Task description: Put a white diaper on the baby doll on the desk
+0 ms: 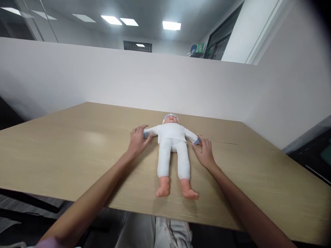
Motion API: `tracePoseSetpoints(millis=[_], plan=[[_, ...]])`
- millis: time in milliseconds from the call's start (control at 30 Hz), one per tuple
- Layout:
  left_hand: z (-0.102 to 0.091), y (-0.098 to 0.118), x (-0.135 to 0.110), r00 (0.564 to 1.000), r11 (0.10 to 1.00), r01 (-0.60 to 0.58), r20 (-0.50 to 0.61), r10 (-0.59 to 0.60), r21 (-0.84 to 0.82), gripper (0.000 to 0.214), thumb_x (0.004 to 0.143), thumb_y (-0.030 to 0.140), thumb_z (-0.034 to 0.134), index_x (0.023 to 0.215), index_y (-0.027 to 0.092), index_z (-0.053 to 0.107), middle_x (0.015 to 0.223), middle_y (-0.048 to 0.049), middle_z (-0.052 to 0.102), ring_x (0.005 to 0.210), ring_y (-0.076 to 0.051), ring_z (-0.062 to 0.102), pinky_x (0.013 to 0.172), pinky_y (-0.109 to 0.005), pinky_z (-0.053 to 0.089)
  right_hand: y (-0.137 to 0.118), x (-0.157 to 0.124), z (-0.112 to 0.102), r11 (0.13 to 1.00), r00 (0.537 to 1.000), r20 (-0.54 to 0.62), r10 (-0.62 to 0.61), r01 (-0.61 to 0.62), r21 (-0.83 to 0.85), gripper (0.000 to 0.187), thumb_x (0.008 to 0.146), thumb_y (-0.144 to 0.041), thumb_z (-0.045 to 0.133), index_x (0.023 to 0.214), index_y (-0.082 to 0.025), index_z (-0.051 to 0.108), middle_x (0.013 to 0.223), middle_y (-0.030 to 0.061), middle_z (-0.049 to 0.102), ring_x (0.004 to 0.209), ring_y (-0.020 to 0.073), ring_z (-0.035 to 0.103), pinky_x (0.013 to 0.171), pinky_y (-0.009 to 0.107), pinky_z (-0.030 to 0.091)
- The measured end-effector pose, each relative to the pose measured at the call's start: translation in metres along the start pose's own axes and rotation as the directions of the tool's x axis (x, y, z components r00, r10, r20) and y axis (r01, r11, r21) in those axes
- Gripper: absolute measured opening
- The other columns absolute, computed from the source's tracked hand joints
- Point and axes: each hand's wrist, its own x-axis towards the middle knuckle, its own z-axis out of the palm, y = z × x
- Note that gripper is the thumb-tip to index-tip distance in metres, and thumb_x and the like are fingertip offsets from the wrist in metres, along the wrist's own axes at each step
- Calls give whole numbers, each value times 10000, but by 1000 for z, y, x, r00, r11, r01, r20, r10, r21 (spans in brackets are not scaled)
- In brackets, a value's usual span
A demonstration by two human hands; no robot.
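Observation:
A baby doll (172,136) lies on its back on the wooden table, head away from me and arms spread. It wears a white long-sleeved top, white trousers (163,160) and a white cap (164,118) with blue marks; its feet are bare. At the doll's arm on the left, my left hand (137,140) has thumb and fingers around the blue cuff, hiding the doll's hand. Opposite, my right hand (205,151) holds the other sleeve end by its blue cuff (197,141), with part of the doll's hand showing between thumb and fingers.
The table (103,124) reaches back to a low white wall (124,79). A dark object (314,162) stands beyond the table's right edge. Black metal bars (31,199) show below its left front edge, and my legs (155,230) are under the front.

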Motion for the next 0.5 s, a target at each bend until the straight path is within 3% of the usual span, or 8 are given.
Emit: tracePoseSetpoints(millis=[100, 167, 233, 300, 333, 367, 433, 500], plan=[[-30, 81, -53, 996, 950, -73, -68, 55, -302, 367, 1051, 481, 494, 1289, 221, 597, 1324, -111, 680, 1204, -286, 587, 1106, -468, 415, -64, -26, -27, 987, 997, -42, 68, -61, 147, 461, 1017, -468, 524, 1412, -229, 539, 1389, 150, 632, 1285, 318, 557, 1114, 545, 447], [-36, 122, -110, 993, 875, -46, 76, 94, -482, 347, 1064, 509, 442, 1194, 262, 647, 1209, -92, 721, 1133, -280, 629, 1060, -473, 462, -106, -54, -54, 971, 997, 4, 75, -74, 227, 416, 1026, -424, 529, 1412, -272, 538, 1432, 122, 618, 1332, 310, 547, 1110, 532, 472], [-25, 141, -179, 928, 822, -73, 263, 264, -565, 403, 1010, 625, 460, 1024, 316, 718, 1029, -93, 753, 1065, -318, 657, 1092, -550, 427, -136, -94, -81, 968, 997, 45, 65, -74, 241, 394, 1015, -362, 553, 1405, -311, 560, 1392, 110, 652, 1294, 321, 595, 1092, 553, 491], [-1, 141, -247, 801, 840, 74, 533, 271, -537, 391, 971, 654, 496, 839, 368, 729, 886, -91, 756, 970, -337, 681, 1056, -588, 427, -150, -145, -101, 966, 997, 55, -57, 42, 254, 414, 957, -265, 630, 1355, -377, 621, 1271, 80, 728, 1195, 332, 667, 1021, 551, 533], [12, 136, -278, 721, 855, 179, 656, 222, -486, 400, 977, 627, 489, 776, 366, 716, 866, -98, 759, 902, -329, 687, 977, -574, 467, -150, -173, -107, 954, 989, 51, -139, 120, 275, 435, 923, -208, 660, 1305, -415, 662, 1159, 47, 772, 1093, 320, 715, 957, 528, 561], [23, 129, -305, 680, 873, 261, 720, 137, -412, 372, 958, 611, 523, 763, 352, 705, 893, -110, 765, 897, -334, 686, 934, -565, 484, -147, -202, -109, 941, 977, 97, -188, 151, 302, 458, 897, -162, 678, 1255, -447, 694, 1075, 13, 796, 1003, 300, 743, 922, 505, 573], [35, 112, -347, 724, 892, 381, 679, -124, -243, 247, 876, 556, 654, 821, 317, 686, 976, -127, 757, 960, -356, 673, 928, -552, 488, -134, -259, -103, 940, 958, 241, -155, 68, 334, 423, 878, -162, 695, 1183, -451, 738, 1029, -5, 811, 939, 291, 759, 899, 491, 576], [35, 95, -371, 729, 875, 468, 615, -301, -126, 228, 844, 505, 678, 887, 282, 663, 1015, -126, 742, 1019, -362, 659, 935, -522, 496, -119, -310, -88, 944, 945, 311, 103, -191, 269, 245, 885, -289, 716, 1085, -420, 764, 1043, 16, 803, 970, 322, 751, 893, 513, 567]])
